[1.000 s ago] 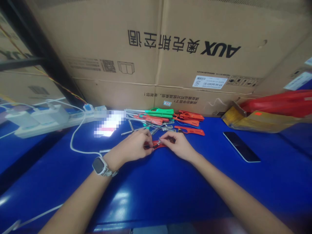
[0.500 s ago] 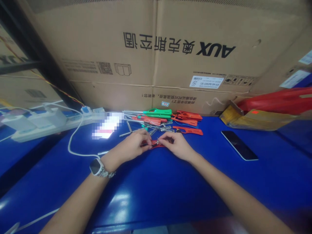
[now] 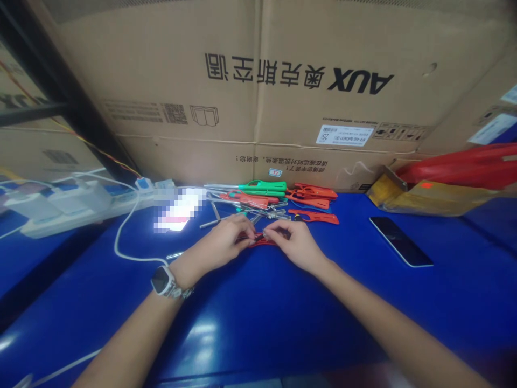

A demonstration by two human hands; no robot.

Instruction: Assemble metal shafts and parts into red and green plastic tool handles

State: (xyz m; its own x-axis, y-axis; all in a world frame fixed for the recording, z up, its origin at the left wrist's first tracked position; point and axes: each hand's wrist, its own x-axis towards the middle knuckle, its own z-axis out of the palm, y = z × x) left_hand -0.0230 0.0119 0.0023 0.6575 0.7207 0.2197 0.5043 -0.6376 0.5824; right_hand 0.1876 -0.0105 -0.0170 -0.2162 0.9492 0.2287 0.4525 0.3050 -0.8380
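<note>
Over the blue table, my left hand [image 3: 229, 237] and my right hand [image 3: 297, 241] meet at a red plastic casing [image 3: 264, 242]. Fingers of both are pinched at a small dark part [image 3: 259, 237] inside it; what exactly each pinches is too small to tell. Just behind lies a pile of green lighter-shaped pieces [image 3: 266, 186] and red ones [image 3: 317, 191], with thin metal and clear parts mixed in. A separate red half casing [image 3: 319, 217] rests behind my right hand.
A black phone [image 3: 400, 241] lies at the right, a lit screen [image 3: 177, 210] at the left. The white power strip [image 3: 60, 218] trails a cable. Behind stand a large cardboard box [image 3: 258, 97] and a yellow-taped carton [image 3: 428, 199] with red plastic.
My left fingertips have shifted slightly right, closer to my right fingertips. The whole view has moved a little.
</note>
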